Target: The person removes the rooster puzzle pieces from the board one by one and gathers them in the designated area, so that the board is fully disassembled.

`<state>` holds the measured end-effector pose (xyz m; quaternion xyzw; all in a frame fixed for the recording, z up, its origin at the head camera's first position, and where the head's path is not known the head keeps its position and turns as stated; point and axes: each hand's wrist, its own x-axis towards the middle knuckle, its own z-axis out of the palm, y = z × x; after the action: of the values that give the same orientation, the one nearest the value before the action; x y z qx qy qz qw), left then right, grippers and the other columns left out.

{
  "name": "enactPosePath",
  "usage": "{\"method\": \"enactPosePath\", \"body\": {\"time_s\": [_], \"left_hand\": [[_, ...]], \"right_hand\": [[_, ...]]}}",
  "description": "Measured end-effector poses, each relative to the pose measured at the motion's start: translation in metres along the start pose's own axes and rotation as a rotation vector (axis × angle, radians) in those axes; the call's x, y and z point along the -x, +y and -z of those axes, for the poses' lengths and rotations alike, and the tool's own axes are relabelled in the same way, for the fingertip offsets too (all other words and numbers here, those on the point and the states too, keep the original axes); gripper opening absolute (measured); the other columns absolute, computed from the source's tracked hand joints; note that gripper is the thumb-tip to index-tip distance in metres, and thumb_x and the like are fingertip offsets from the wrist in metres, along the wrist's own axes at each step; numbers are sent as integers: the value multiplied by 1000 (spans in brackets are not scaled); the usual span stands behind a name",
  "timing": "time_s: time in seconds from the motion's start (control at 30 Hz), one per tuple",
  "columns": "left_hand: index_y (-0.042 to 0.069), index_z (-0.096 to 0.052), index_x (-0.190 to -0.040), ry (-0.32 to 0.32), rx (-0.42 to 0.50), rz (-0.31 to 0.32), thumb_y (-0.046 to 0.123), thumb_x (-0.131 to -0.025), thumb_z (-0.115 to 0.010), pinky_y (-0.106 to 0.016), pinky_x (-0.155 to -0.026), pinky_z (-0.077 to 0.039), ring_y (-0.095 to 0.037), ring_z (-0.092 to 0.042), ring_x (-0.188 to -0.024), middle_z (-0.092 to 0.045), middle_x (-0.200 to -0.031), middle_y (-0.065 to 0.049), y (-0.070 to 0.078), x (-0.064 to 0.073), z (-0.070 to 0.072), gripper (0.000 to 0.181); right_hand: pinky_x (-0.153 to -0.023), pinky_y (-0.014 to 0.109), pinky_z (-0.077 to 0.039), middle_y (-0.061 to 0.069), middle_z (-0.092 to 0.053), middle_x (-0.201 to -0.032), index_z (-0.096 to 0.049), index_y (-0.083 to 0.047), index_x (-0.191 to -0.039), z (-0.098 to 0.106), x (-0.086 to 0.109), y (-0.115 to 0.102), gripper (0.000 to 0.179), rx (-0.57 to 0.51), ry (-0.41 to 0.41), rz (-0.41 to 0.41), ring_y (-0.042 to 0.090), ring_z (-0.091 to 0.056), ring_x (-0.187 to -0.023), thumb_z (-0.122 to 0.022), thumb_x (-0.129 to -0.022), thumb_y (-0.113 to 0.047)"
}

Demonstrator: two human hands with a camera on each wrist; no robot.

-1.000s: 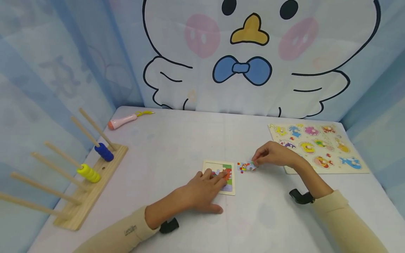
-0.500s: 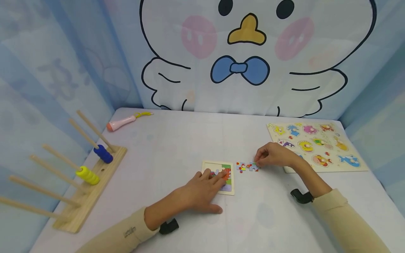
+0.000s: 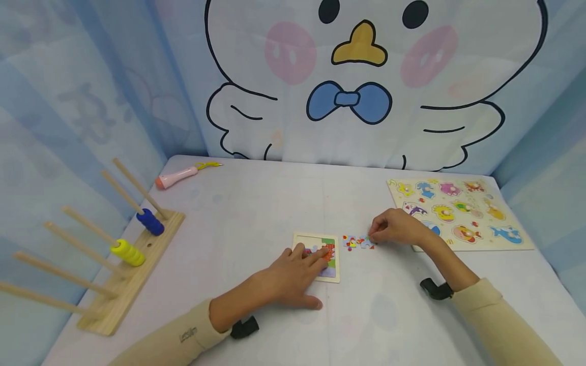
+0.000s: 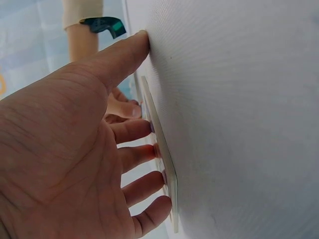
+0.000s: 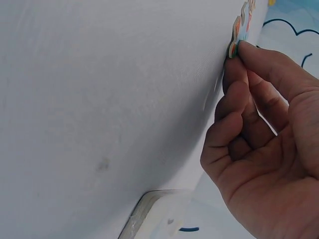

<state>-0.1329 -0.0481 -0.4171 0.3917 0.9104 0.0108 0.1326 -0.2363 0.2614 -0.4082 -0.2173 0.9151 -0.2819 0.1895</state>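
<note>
You work at a children's play table (image 3: 256, 198), screened by pale-blue printed curtains (image 3: 100, 101) from 9 o'clock round to 3, a cartoon figure (image 3: 357, 73) with a blue bow tie (image 3: 349, 99) filling 12. Toys mark it as a play space: a wooden peg rack (image 3: 137, 274) with blue and yellow rings (image 3: 128, 253) at 9, an animal puzzle board (image 3: 462, 216) between 2 and 3, a small framed jigsaw (image 3: 337, 264) at the centre. Whether it stands in a home or a classroom cannot be told.
</note>
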Motion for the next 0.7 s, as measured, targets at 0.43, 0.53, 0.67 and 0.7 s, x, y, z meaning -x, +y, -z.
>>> {"method": "enactPosePath", "body": {"time_s": [0.43,0.53,0.67,0.7], "left_hand": [[25,-41,-144,43,-46,-42,69,-85,-61,-36,-87,-38,-25,-37,-112,-23,-161,6,-2,1,-1,77],[24,-41,-144,46,-50,-44,68,-85,-62,-37,-88,-39,-25,-37,-113,-26,-159,6,-1,2,-1,77],[23,-42,-144,44,-49,-47,67,-84,-62,-41,-92,-40,-24,-37,-116,-29,-156,7,0,2,-1,77],[23,-42,-143,43,-50,-47,68,-84,-63,-41,-92,-40,-24,-37,-116,-30,-155,7,0,2,-1,77]], "right_hand": [[-64,31,-44,-6,-65,-71,-74,-19,-77,-6,1,-5,10,42,47,-43,18,-54,-72,-77,-86,-17],[-64,30,-44,-7,-66,-72,-75,-19,-80,-2,2,-7,7,74,34,-21,17,-54,-72,-76,-87,-18],[-63,29,-44,-8,-66,-75,-77,-17,-85,6,0,-12,5,106,22,21,16,-53,-72,-74,-90,-17],[-63,29,-44,-8,-66,-76,-77,-16,-87,7,-2,-14,5,109,23,39,16,-53,-72,-73,-90,-17]]}}
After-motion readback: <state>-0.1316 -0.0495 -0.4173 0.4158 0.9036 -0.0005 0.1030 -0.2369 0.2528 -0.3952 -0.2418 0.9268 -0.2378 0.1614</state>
